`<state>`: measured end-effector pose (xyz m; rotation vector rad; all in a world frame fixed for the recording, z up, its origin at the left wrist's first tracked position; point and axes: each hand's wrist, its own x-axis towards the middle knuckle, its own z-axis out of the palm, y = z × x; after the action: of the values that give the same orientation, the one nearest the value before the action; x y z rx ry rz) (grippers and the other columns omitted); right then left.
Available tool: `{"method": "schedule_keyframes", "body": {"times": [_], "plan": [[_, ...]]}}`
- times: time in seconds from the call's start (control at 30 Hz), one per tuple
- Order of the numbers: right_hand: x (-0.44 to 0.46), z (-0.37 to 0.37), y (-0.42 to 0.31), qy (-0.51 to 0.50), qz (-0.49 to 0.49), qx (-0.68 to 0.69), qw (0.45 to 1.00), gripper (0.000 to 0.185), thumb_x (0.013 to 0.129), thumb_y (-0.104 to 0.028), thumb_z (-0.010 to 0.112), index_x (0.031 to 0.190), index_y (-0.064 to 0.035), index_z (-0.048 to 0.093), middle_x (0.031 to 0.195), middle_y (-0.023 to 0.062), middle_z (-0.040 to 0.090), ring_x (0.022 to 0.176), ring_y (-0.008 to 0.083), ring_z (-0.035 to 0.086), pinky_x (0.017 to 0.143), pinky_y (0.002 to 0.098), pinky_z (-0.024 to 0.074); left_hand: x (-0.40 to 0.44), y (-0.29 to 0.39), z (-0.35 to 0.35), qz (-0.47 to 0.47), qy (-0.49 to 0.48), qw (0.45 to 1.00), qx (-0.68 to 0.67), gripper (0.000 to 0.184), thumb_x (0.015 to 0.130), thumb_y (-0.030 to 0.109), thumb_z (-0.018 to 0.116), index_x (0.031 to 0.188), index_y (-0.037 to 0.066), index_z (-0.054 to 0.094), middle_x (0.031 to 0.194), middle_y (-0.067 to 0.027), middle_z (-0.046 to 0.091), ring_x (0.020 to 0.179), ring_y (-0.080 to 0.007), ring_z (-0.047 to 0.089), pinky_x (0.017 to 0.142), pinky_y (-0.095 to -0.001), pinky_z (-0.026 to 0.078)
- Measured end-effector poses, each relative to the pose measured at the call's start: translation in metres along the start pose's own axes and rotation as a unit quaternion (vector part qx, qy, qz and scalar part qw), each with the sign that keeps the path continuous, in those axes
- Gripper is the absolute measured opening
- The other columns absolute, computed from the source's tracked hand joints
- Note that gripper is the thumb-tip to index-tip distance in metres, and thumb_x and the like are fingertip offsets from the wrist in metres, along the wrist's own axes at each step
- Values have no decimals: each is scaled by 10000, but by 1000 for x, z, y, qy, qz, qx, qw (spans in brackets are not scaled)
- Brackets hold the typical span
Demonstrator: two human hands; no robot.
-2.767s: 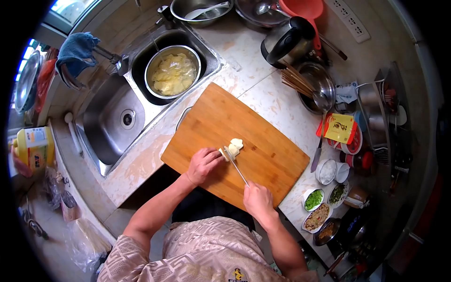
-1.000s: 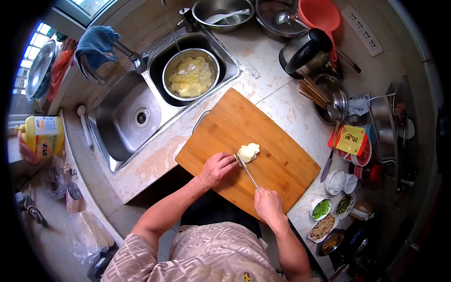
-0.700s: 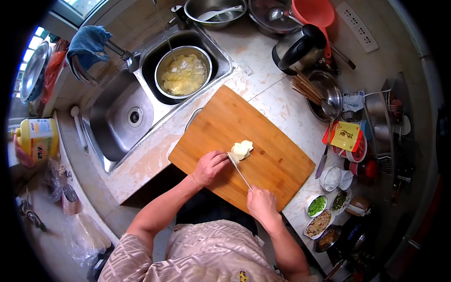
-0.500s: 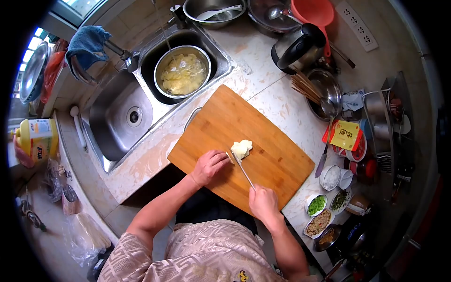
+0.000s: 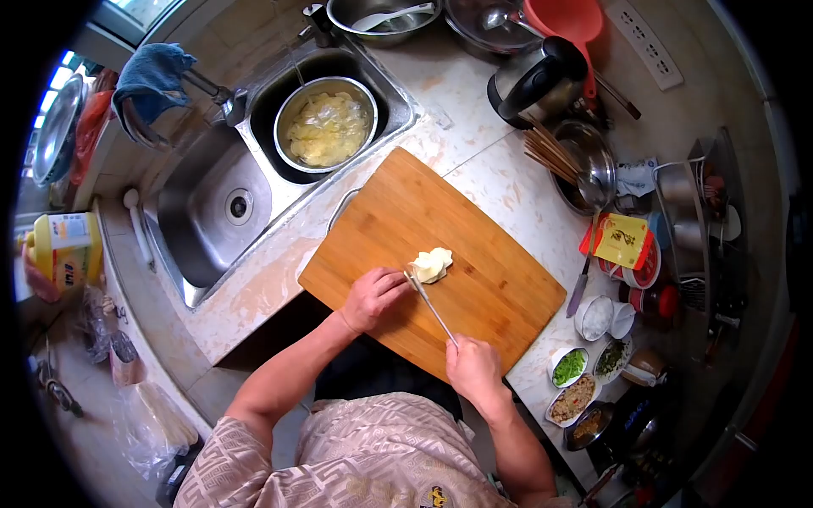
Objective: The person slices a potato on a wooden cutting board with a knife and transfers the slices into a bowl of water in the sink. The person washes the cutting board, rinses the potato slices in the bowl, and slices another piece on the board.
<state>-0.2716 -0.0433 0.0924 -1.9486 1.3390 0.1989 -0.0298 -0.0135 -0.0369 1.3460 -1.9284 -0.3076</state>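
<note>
My right hand (image 5: 474, 366) is closed around the handle of a kitchen knife (image 5: 436, 314), its thin blade edge-on and pointing up and left. Next to the blade tip, my left hand (image 5: 373, 298) rests on the wooden cutting board (image 5: 500, 292) with its fingers curled together. Whatever lies under those fingertips is hidden. Just beyond the blade is a small overlapping pile of pale slices (image 5: 432, 265), which look like potato.
A metal bowl (image 5: 283, 146) of yellowish slices in water sits in the double sink (image 5: 190, 292), under a running stream. Along the right counter stand a kettle (image 5: 542, 80), a pot with chopsticks (image 5: 542, 144), a white bowl (image 5: 594, 317) and small dishes of chopped ingredients (image 5: 572, 400).
The knife blade has shifted slightly left, closer to my left fingertips. A pale bit that showed beside those fingers is now mostly covered. The whole view has moved a little.
</note>
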Motion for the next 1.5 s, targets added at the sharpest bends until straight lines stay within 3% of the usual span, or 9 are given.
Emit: {"method": "schedule_keyframes", "body": {"times": [0.2, 0.4, 0.7, 1.0, 1.23, 1.5], "plan": [[13, 10, 1, -58, 53, -62, 995, 232, 978, -183, 584, 884, 10, 670, 859, 252, 708, 819, 475, 688, 739, 570, 541, 3, 2, -3, 2, -2, 1000, 12, 319, 821, 119, 617, 1099, -7, 707, 1096, -146, 678, 987, -313, 664, 810, -398, 572], [6, 4, 5, -11, 17, -13, 1000, 233, 978, -182, 579, 892, 10, 679, 867, 251, 712, 812, 472, 690, 740, 570, 546, 5, 2, -5, 1, -3, 1000, 4, 320, 820, 114, 621, 1101, -18, 705, 1092, -147, 678, 981, -313, 665, 805, -400, 571], [18, 8, 3, -64, 44, -56, 995, 244, 983, -194, 581, 896, 11, 680, 877, 251, 714, 827, 463, 695, 742, 558, 547, 3, 2, -3, 6, 0, 1000, 9, 326, 814, 119, 627, 1097, -24, 699, 1105, -153, 673, 994, -313, 664, 809, -399, 572], [7, -4, 3, -28, 4, -5, 1000, 251, 990, -205, 573, 895, 1, 679, 856, 264, 702, 819, 485, 682, 740, 569, 542, 1, 0, -2, 1, -2, 1000, -4, 313, 815, 96, 648, 1100, -24, 699, 1117, -152, 674, 974, -314, 669, 808, -398, 572], [17, -1, 1, -56, 26, -10, 998, 270, 995, -208, 564, 875, 2, 682, 837, 269, 697, 810, 492, 678, 731, 576, 539, -1, 1, -2, -3, 2, 1000, -2, 316, 806, 86, 662, 1103, -13, 704, 1114, -147, 676, 971, -305, 671, 800, -392, 565], [13, 4, 9, -7, 26, 45, 999, 296, 993, -232, 577, 854, 10, 676, 815, 286, 680, 794, 496, 667, 716, 576, 523, -1, 0, -5, -7, -3, 1000, 6, 314, 787, 86, 684, 1088, 0, 703, 1092, -134, 676, 974, -297, 662, 798, -395, 544]]}}
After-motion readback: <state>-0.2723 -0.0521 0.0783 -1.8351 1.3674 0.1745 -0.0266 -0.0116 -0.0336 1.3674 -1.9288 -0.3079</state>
